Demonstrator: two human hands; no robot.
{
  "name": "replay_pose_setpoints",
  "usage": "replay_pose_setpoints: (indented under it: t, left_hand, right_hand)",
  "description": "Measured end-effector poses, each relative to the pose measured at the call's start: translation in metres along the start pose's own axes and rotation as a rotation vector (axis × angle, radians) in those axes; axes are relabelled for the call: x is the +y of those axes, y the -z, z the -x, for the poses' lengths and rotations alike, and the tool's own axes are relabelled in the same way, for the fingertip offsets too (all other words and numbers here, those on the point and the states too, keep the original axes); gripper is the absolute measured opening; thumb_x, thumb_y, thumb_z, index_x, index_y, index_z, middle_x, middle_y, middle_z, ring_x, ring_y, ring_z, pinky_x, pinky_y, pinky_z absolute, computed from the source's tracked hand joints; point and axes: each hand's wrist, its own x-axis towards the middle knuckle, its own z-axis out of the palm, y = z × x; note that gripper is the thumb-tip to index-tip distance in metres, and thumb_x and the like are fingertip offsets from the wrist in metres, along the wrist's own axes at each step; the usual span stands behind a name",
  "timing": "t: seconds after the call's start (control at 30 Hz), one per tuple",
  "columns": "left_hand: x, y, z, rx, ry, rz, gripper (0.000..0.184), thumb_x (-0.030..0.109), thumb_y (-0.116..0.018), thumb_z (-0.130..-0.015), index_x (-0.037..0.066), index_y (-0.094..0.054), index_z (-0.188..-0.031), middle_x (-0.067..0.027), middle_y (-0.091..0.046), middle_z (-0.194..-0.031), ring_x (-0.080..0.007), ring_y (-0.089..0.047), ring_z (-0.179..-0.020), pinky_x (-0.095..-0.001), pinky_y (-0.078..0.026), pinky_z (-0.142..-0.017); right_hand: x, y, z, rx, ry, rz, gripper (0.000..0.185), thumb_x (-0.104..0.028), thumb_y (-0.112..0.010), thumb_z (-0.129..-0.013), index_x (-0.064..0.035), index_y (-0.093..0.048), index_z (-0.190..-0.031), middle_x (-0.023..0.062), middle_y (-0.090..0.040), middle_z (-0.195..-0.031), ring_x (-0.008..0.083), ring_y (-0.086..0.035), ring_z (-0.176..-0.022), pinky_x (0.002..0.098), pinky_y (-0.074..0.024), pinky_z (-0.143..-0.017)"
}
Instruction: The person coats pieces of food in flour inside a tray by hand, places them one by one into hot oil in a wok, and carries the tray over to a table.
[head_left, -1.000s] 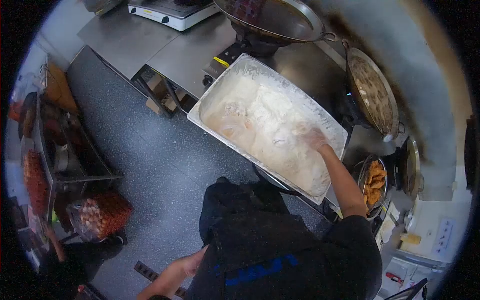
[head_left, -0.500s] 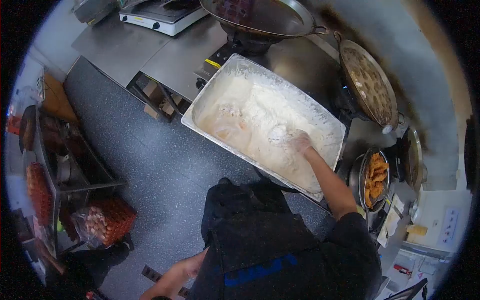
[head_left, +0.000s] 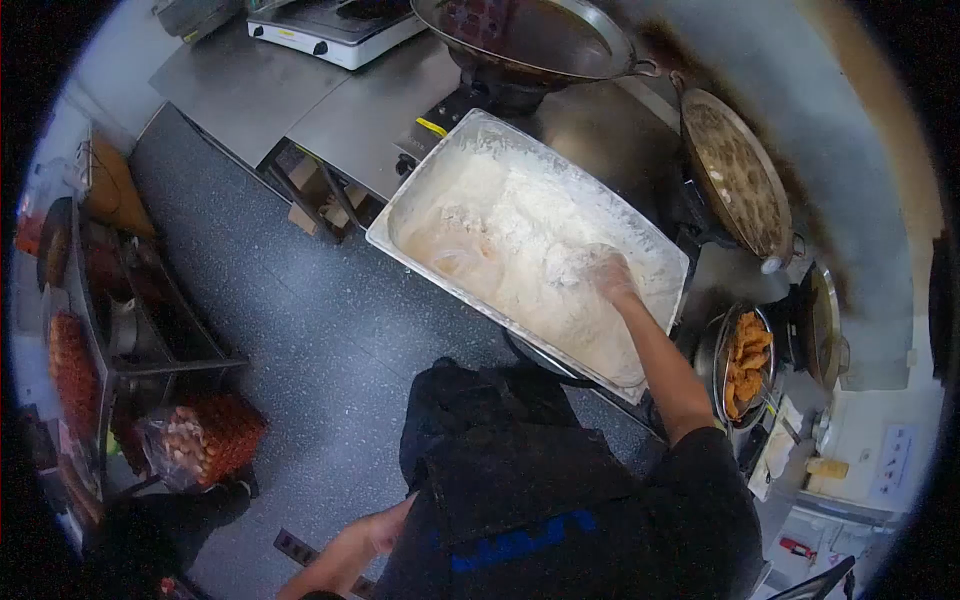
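A large rectangular metal tray (head_left: 662, 237) holds white flour (head_left: 530, 215). My right hand (head_left: 606, 274), in a thin clear glove, reaches into the right half of the flour. Its fingers press on a flour-coated lump (head_left: 567, 264) and are partly covered, so their grip is unclear. Toward the tray's left side lies a clear plastic bag or film (head_left: 465, 262) in the flour. My left hand (head_left: 385, 528) rests low against the dark apron, its fingers hidden by the cloth.
Behind the tray is a wide wok of dark liquid (head_left: 530, 40); right of it, another pan (head_left: 735, 170) bubbles. Fried pieces (head_left: 748, 360) lie in a strainer. A white-sided stove (head_left: 330, 35) stands at the back left. Red egg trays (head_left: 235, 430) and another person's dark clothing (head_left: 150, 535) are left.
My right hand has moved a little left and back in the flour since the first frame, onto the coated lump. My left hand has stayed by the apron. The view has shifted slightly.
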Motion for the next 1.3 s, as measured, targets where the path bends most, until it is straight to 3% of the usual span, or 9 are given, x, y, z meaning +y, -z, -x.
replay_pose_setpoints:
  t: [0.23, 0.3, 0.4, 0.63, 0.83, 1.0, 1.1, 1.2, 1.3]
  left_hand:
    - [-0.020, 0.023, -0.020, -0.064, 0.007, 0.074, 0.070, 0.059, -0.038, -0.083, 0.014, -0.025, -0.135, -0.0071, -0.038, -0.132, -0.0192, -0.042, -0.115, -0.0337, -0.036, -0.095]
    - [-0.026, 0.029, -0.025, -0.078, 0.033, 0.077, 0.069, 0.057, -0.039, -0.084, 0.014, -0.025, -0.135, -0.0071, -0.039, -0.132, -0.0194, -0.043, -0.115, -0.0336, -0.037, -0.095]
    - [-0.024, 0.023, -0.021, -0.047, -0.060, 0.054, 0.067, 0.055, -0.039, -0.085, 0.014, -0.026, -0.135, -0.0069, -0.041, -0.130, -0.0194, -0.044, -0.114, -0.0328, -0.037, -0.094]
    - [-0.029, 0.022, -0.020, -0.008, -0.028, 0.025, 0.069, 0.054, -0.040, -0.085, 0.016, -0.018, -0.137, -0.0048, -0.035, -0.134, -0.0193, -0.042, -0.115, -0.0330, -0.038, -0.094]
    - [-0.032, 0.022, -0.023, -0.087, -0.018, 0.072, 0.072, 0.055, -0.043, -0.083, 0.018, -0.014, -0.138, -0.0050, -0.032, -0.135, -0.0190, -0.039, -0.117, -0.0344, -0.037, -0.094]
    - [-0.035, 0.018, -0.023, -0.073, -0.172, 0.082, 0.076, 0.057, -0.043, -0.082, 0.017, -0.011, -0.139, -0.0057, -0.028, -0.138, -0.0200, -0.037, -0.119, -0.0348, -0.035, -0.096]
    - [-0.028, 0.016, -0.025, -0.072, -0.018, 0.109, 0.077, 0.057, -0.043, -0.082, 0.016, -0.011, -0.139, -0.0059, -0.027, -0.139, -0.0207, -0.036, -0.120, -0.0346, -0.034, -0.097]
    - [-0.024, 0.012, -0.024, 0.005, 0.061, 0.090, 0.077, 0.058, -0.043, -0.082, 0.016, -0.011, -0.139, -0.0062, -0.026, -0.139, -0.0204, -0.035, -0.121, -0.0349, -0.035, -0.097]
    - [-0.031, 0.015, -0.033, -0.050, 0.119, 0.129, 0.074, 0.057, -0.041, -0.083, 0.016, -0.013, -0.139, -0.0065, -0.029, -0.138, -0.0200, -0.037, -0.119, -0.0348, -0.036, -0.096]
  right_hand:
    - [-0.008, 0.010, -0.016, -0.182, -0.135, 0.091, 0.045, -0.033, -0.062, -0.071, -0.0057, -0.057, -0.106, 0.0176, -0.054, -0.110, 0.0337, -0.051, -0.099, 0.0370, -0.0406, -0.087]
    - [0.039, -0.019, -0.036, 0.061, 0.321, 0.340, 0.042, -0.030, -0.061, -0.072, -0.0051, -0.057, -0.105, 0.0170, -0.057, -0.103, 0.0317, -0.054, -0.091, 0.0354, -0.0438, -0.081]
    - [0.059, 0.011, -0.058, -0.049, 0.502, 0.227, 0.038, -0.028, -0.060, -0.073, -0.0049, -0.058, -0.103, 0.0159, -0.060, -0.095, 0.0282, -0.055, -0.087, 0.0338, -0.0437, -0.080]
    - [-0.004, 0.109, -0.033, 0.180, 0.193, 0.504, 0.022, -0.022, -0.053, -0.072, -0.0023, -0.064, -0.072, 0.0168, -0.062, -0.081, 0.0307, -0.060, -0.078, 0.0387, -0.0467, -0.070]
    - [0.001, 0.093, -0.035, -0.123, 0.518, 0.421, 0.023, -0.020, -0.050, -0.072, -0.0007, -0.063, -0.070, 0.0192, -0.061, -0.077, 0.0300, -0.060, -0.076, 0.0378, -0.0473, -0.069]
    - [0.031, 0.095, -0.058, 0.088, 0.352, 0.586, 0.022, -0.017, -0.048, -0.072, -0.0009, -0.063, -0.069, 0.0199, -0.061, -0.077, 0.0310, -0.061, -0.075, 0.0380, -0.0479, -0.069]
    - [0.022, 0.096, -0.054, 0.171, 0.259, 0.564, 0.020, -0.015, -0.049, -0.070, -0.0012, -0.063, -0.068, 0.0205, -0.061, -0.077, 0.0325, -0.060, -0.077, 0.0392, -0.0478, -0.070]
    - [-0.009, 0.108, -0.028, -0.069, 0.513, 0.458, 0.020, -0.016, -0.052, -0.068, 0.0003, -0.063, -0.069, 0.0197, -0.061, -0.077, 0.0319, -0.061, -0.075, 0.0381, -0.0476, -0.070]
    - [-0.008, 0.109, -0.030, -0.089, 0.400, 0.492, 0.021, -0.017, -0.052, -0.068, 0.0004, -0.063, -0.069, 0.0191, -0.062, -0.078, 0.0306, -0.061, -0.075, 0.0375, -0.0475, -0.071]
